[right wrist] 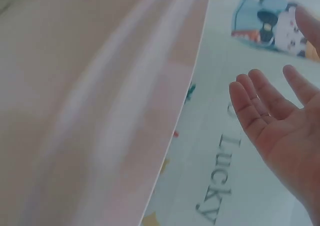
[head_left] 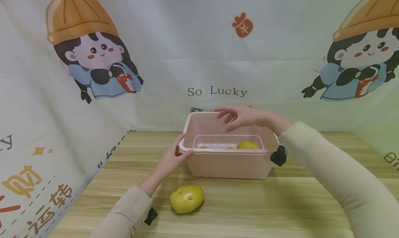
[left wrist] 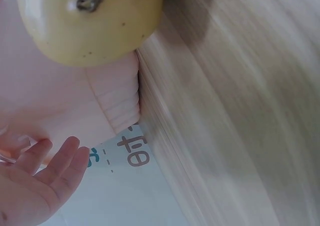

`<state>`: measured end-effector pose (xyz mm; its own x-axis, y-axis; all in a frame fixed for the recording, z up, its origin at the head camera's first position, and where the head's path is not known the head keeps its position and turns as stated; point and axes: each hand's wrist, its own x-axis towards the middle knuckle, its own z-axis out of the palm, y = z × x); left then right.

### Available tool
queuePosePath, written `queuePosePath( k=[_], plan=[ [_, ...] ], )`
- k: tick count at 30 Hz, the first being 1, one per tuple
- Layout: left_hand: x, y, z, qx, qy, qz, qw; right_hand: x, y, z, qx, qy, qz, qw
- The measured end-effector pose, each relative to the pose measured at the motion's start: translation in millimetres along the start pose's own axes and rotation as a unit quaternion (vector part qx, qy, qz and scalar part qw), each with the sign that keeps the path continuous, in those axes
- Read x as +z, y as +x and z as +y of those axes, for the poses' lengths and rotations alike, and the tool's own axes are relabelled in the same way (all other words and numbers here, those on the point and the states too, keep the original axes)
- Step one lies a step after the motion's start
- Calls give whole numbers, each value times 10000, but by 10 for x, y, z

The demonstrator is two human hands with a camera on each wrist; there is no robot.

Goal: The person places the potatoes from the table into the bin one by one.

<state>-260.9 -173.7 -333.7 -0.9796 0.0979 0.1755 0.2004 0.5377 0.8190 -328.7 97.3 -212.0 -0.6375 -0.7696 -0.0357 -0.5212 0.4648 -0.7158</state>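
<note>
A pink plastic bin (head_left: 230, 166) stands upright on the table, tilting no way that I can see. At its left front corner my left hand (head_left: 169, 160) grips the rim, thumb over the front edge. My right hand (head_left: 241, 117) hovers over the bin's opening, fingers loosely bent and holding nothing; the right wrist view also has this hand (right wrist: 285, 126) bare beside the bin wall (right wrist: 100, 106). Inside the bin lies a yellow potato (head_left: 247, 145), with tips of others mostly hidden by the front wall. Another potato (head_left: 187, 199) lies on the table in front, near my left wrist.
The wood-grain table (head_left: 280, 203) reaches back to a printed cloth (head_left: 174, 40) hanging behind the bin and along the sides. Dark wrist-worn pieces sit under both sleeves, the right one (head_left: 278, 156) close to the bin's right end.
</note>
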Motion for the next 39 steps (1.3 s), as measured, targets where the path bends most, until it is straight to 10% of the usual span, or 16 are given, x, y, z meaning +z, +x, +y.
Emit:
queuePosePath(
  k=[22, 30, 39],
  plan=[
    [15, 11, -60, 241, 245, 112, 9993, 831, -126, -143, -1276, 877, -1073, 9821],
    [2, 11, -46, 327, 383, 76, 9987, 1184, -81, -51, -1148, 1082, -1213, 9800],
    [-1, 15, -19, 329, 451, 64, 9984, 1481, 1, 110, -1303, 14, -1169, 9846]
  ],
)
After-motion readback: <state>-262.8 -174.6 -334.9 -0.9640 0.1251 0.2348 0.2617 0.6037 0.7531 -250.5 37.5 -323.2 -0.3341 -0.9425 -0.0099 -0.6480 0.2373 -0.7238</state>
